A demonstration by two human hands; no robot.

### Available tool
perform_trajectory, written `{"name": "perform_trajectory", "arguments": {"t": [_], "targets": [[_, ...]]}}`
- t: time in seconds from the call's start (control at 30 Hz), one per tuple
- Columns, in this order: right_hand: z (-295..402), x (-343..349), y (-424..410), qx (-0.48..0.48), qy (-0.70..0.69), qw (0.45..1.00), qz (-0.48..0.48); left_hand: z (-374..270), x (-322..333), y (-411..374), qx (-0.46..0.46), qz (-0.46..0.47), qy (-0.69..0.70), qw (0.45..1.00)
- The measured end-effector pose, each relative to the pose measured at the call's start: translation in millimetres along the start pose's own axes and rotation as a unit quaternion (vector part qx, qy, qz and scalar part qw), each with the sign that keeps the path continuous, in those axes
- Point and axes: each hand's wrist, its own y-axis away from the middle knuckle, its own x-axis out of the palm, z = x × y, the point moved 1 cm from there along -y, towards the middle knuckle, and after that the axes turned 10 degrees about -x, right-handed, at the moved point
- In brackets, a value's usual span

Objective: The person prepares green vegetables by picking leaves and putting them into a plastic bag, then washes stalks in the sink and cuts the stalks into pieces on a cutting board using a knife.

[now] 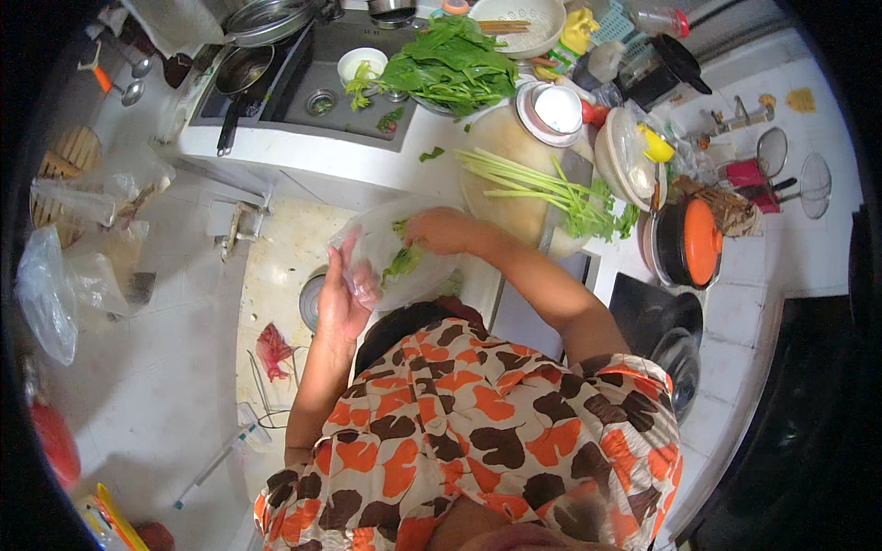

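Note:
My left hand grips the edge of a clear plastic bag, which hangs open in front of my body. At the bag's mouth, my right hand is closed around some leafy green scraps; its fingertips are partly blurred. Beyond it, on the counter, long green celery-like stalks with leaves lie across a round wooden cutting board. The blade of a cleaver shows under the stalks.
A heap of dark leafy greens lies by the sink, where a white bowl stands. Stacked white bowls sit at the board's far edge. To the right is a pot with an orange lid. A black-handled pan rests at the left.

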Motion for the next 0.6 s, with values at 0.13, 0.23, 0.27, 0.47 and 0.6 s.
{"name": "perform_trajectory", "arguments": {"t": [0.13, 0.23, 0.27, 0.47, 0.6], "targets": [[-23.4, -59.7, 3.3, -0.034, 0.046, 0.944, -0.325, 3.6, -20.9, -9.4, 0.012, -0.026, 0.038, 0.999], [-99.8, -53.5, -10.8, 0.198, 0.256, 0.921, -0.216, 5.3, -39.9, -21.1, 0.004, -0.042, 0.049, 0.998], [-114.9, -49.5, -12.9, 0.226, 0.306, 0.901, -0.21, 6.1, -47.0, -25.6, 0.003, -0.049, 0.053, 0.997], [-139.7, -64.5, -33.9, 0.301, 0.37, 0.871, -0.12, 14.6, -84.5, -56.3, -0.001, -0.094, 0.046, 0.995], [-137.0, -67.0, -49.5, 0.325, 0.367, 0.869, -0.066, 10.2, -79.1, -74.5, 0.0, -0.118, 0.061, 0.991]]}}
